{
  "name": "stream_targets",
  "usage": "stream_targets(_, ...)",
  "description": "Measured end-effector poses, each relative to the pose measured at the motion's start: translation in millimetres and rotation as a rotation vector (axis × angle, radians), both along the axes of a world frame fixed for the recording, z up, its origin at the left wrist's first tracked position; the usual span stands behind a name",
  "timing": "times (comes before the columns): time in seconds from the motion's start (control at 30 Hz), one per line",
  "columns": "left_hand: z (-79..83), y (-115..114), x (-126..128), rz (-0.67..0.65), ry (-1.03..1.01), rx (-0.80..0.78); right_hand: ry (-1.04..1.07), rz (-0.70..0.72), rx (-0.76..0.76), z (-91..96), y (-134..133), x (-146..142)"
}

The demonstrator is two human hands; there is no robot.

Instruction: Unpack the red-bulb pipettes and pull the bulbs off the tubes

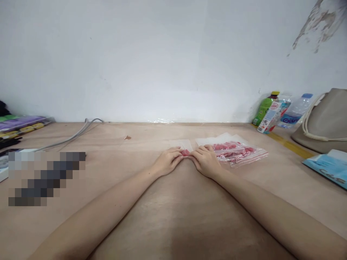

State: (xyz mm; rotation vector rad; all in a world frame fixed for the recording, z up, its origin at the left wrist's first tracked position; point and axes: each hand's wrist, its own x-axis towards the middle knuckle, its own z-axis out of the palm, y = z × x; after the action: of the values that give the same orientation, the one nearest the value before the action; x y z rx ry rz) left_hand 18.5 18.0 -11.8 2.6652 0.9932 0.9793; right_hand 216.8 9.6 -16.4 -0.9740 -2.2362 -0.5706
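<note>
Both my hands meet at the near edge of a small clear zip bag (185, 152) that has pinkish-red pieces inside and lies on the wooden table. My left hand (168, 160) pinches the left part of that edge between thumb and fingers. On the right part, my right hand (206, 160) pinches it in the same way, the two thumbs nearly touching. Just beyond my right hand is a pile of similar zip bags (238, 151), several of them, also with red pieces in them. What the pieces are, I cannot make out.
At the right stand a green bottle (264, 108), a carton (272, 117), a clear bottle (294, 112) and a beige bag (322, 122), with a blue packet (328, 166) nearer. To the left are a grey cable (73, 137), purple packages (23, 122) and a blurred-out dark object (46, 180).
</note>
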Motion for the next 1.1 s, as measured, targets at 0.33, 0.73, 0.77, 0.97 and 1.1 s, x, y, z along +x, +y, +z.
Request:
stream_targets(0.33,9.1,-1,0,0.086,-0.150,-0.209,0.012,0.085,-0.029,4.1,-1,0)
stream_targets(0.73,8.1,1,-2,0.087,-0.219,-0.316,0.035,0.090,-0.015,4.6,1,1)
stream_targets(0.77,8.6,1,-2,0.076,-0.215,-0.308,0.033,0.093,-0.025,4.4,1,1)
stream_targets(0.97,10.7,-2,3,-0.035,-0.137,-0.211,0.027,0.106,-0.046,4.6,1,-1)
stream_targets(1.1,12.1,-3,5,0.011,-0.177,-0.246,0.007,0.132,-0.047,7.2,-1,-1)
